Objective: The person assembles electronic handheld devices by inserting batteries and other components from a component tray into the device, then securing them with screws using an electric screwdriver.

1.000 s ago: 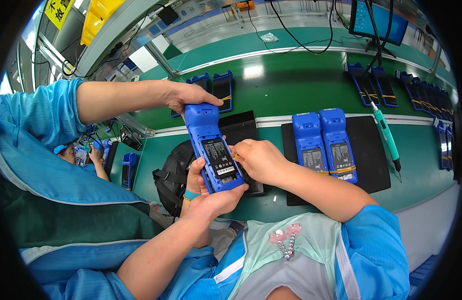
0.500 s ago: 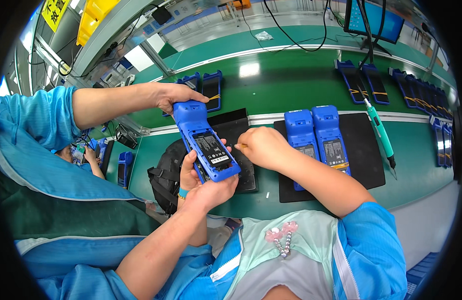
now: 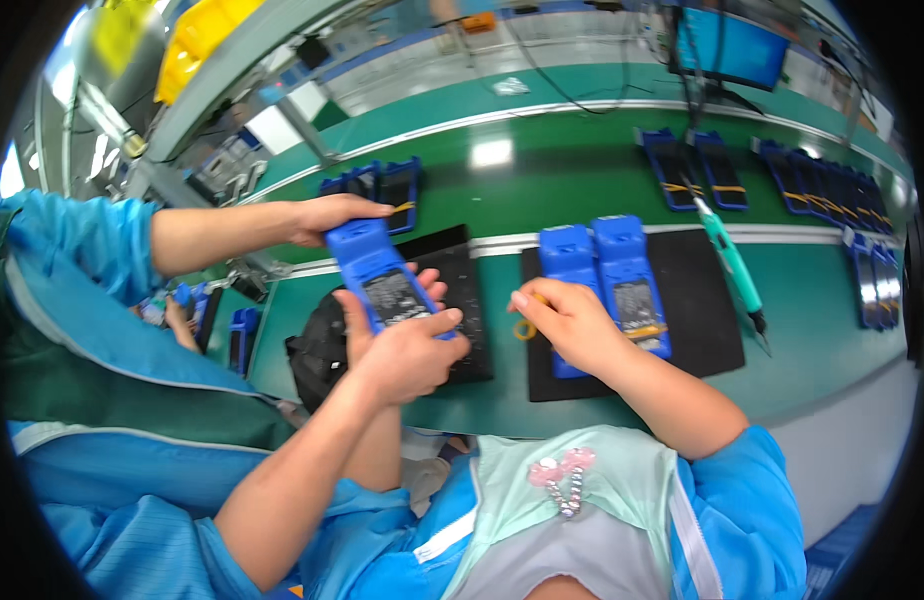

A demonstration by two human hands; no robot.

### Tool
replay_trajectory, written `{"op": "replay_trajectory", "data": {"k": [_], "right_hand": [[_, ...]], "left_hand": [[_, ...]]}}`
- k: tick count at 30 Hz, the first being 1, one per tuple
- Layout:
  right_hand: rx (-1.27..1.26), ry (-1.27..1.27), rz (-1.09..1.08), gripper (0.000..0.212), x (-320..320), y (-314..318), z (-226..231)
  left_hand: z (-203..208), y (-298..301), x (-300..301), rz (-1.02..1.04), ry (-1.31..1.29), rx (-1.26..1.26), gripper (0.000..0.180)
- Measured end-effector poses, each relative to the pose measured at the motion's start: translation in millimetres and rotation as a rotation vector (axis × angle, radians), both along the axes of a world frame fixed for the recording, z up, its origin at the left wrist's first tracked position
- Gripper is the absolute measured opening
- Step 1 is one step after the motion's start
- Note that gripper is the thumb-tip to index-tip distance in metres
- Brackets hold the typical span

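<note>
A blue handheld terminal, battery side up, is held tilted left of centre. My left hand is under it, thumb along one side and fingertips stretched past the other. A co-worker's upper hand grips its top end, and their other hand clasps the bottom end, hiding part of it and of my hand. My right hand pinches a yellow rubber band that hangs from its fingers. Just beyond it, two more terminals lie on a black mat; the right one has a band round its lower end.
A green electric screwdriver hangs to the right of the mat. Several banded terminals stand on the bench at the far right, others at the back left. A black bag sits below the held terminal. A monitor stands behind.
My right hand has moved right, away from the held terminal, and the rubber band now shows below its fingers. The co-worker's lower hand has shifted over the terminal's bottom end. The view has swung slightly.
</note>
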State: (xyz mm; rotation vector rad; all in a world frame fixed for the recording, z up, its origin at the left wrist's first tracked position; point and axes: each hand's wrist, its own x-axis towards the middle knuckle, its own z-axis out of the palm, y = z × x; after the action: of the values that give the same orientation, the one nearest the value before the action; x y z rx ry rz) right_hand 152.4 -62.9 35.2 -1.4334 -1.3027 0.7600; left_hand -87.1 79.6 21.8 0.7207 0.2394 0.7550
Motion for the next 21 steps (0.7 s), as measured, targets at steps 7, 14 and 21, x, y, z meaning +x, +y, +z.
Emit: {"op": "replay_trajectory", "data": {"k": [7, 14, 21], "right_hand": [[0.021, 0.288, -0.157, 0.014, 69, -41, 10], [-0.037, 0.315, -0.194, 0.013, 111, -83, -10], [-0.042, 0.135, -0.086, 0.016, 99, -86, -2]], "left_hand": [[0, -1, 9, 0.023, -0.162, -0.124, 0.105], [-6, -12, 10, 0.062, -0.165, -0.205, 0.098], [-14, -17, 12, -0.065, -0.268, -0.216, 0.089]]}}
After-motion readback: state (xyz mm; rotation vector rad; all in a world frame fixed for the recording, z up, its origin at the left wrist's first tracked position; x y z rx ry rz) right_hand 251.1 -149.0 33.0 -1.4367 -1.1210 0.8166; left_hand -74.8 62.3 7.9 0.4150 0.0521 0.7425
